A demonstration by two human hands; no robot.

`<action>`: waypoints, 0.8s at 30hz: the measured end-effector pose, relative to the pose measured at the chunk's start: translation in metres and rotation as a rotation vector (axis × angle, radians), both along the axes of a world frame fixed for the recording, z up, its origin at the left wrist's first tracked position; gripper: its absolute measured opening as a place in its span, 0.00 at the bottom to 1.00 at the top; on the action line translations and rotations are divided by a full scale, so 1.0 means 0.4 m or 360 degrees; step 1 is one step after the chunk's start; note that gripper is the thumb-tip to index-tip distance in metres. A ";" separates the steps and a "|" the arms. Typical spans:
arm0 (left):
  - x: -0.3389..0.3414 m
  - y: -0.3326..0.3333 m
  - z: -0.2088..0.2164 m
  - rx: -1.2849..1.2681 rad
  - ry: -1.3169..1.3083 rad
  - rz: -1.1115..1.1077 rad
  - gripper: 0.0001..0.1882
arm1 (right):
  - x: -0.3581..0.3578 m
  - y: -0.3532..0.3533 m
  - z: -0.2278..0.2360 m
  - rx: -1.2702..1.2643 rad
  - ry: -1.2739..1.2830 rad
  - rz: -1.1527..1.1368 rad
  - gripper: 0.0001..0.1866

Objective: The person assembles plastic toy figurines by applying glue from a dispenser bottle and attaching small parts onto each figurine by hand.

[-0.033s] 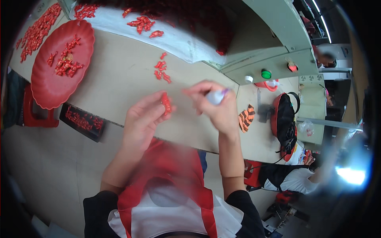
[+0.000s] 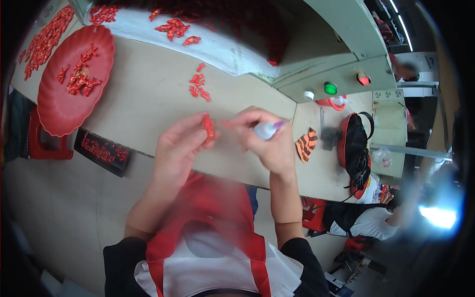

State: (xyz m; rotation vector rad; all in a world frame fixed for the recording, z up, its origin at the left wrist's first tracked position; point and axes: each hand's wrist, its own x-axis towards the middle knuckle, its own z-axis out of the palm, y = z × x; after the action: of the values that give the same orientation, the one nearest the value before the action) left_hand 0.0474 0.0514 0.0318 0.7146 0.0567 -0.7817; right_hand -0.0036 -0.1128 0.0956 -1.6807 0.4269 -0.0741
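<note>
My left hand (image 2: 181, 136) is closed, pinching a small glossy red figurine (image 2: 208, 127) upright between thumb and fingers above the table. To its right, my right hand (image 2: 264, 141) is closed around a small white squeeze bottle (image 2: 264, 130) with a purple tip, which lies across the palm side. The fingertips of that hand point toward the figurine, a short gap apart. A reddish spot shows at those fingertips, too blurred to name. Beyond both hands, a little group of red pieces (image 2: 197, 85) lies on the table (image 2: 143, 74).
At the left stands a scalloped red tray (image 2: 52, 111) holding red pieces, with a black tray (image 2: 118, 166) of smaller ones by the table edge. White cloth (image 2: 217, 57) carries more under a grey-green cabinet (image 2: 316, 81). A striped orange-brown item (image 2: 306, 145) and black bag (image 2: 354, 148) lie right.
The bottle in my right hand has tilted slightly and sits a little lower. The surroundings have shifted slightly leftward in view. My left hand keeps its hold on the figurine.
</note>
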 end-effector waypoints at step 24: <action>-0.120 -0.087 0.066 0.0498 -0.0864 -0.0146 0.13 | -0.200 -0.032 -0.036 -0.1407 -0.0908 0.0031 0.15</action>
State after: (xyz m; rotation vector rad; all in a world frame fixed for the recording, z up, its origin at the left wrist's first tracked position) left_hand -0.0005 0.0166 0.0583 1.2142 -0.3544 -0.6493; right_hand -0.0835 -0.1258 0.0810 -2.4023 -0.0912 -0.8038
